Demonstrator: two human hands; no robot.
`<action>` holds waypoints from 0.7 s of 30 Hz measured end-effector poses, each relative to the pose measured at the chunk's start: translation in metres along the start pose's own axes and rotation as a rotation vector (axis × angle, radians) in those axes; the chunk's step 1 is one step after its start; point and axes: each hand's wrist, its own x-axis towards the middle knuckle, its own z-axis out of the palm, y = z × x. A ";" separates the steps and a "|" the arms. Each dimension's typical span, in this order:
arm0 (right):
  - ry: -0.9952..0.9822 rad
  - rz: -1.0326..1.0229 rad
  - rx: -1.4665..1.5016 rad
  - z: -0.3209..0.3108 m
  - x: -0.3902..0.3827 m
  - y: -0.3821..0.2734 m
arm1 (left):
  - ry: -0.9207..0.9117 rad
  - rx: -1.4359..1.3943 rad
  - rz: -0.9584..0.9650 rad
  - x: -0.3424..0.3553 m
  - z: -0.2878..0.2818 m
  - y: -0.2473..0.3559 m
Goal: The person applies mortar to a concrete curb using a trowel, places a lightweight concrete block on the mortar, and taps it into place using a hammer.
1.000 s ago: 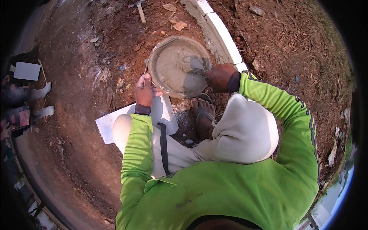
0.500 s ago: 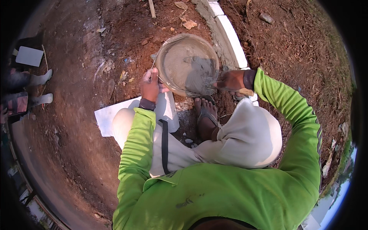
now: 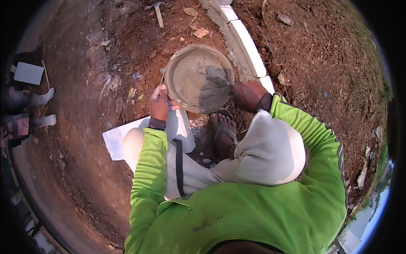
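A round basin [image 3: 195,46] of wet grey mortar [image 3: 188,76] stands on the soil in front of me, tilted slightly. My left hand [image 3: 160,103] grips its left rim, thumb up and fingers under the edge. At the right side of the basin my right hand [image 3: 247,95] is closed round the handle of a mortar-coated trowel [image 3: 216,84]. The trowel's blade lies over the mortar, partly in shadow; most of its handle is hidden by my fingers. Below the basin are my sandalled foot [image 3: 223,129] and a white board [image 3: 181,130], partly under my leg.
A row of white blocks [image 3: 248,44] set in mortar curves along the right, beside a stretched string [image 3: 270,50]. A hammer [image 3: 159,15] lies on the soil beyond the basin. Another person's legs [image 3: 44,120] and a pale panel [image 3: 28,73] are at the far left.
The trowel has lifted, so more of its mortar-covered blade shows. My right hand has turned above the basin's right rim. The view has shifted, bringing the hammer's head in; my left hand keeps its grip.
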 end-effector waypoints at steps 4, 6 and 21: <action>0.071 0.096 -0.031 -0.075 -0.016 -0.017 | 0.027 0.005 0.009 -0.006 0.001 0.005; 0.032 0.057 0.050 -0.047 -0.015 -0.017 | -0.007 -0.001 0.035 -0.004 0.003 0.005; 0.016 -0.077 -0.110 -0.065 0.008 0.005 | 0.015 -0.012 0.016 -0.002 -0.001 0.003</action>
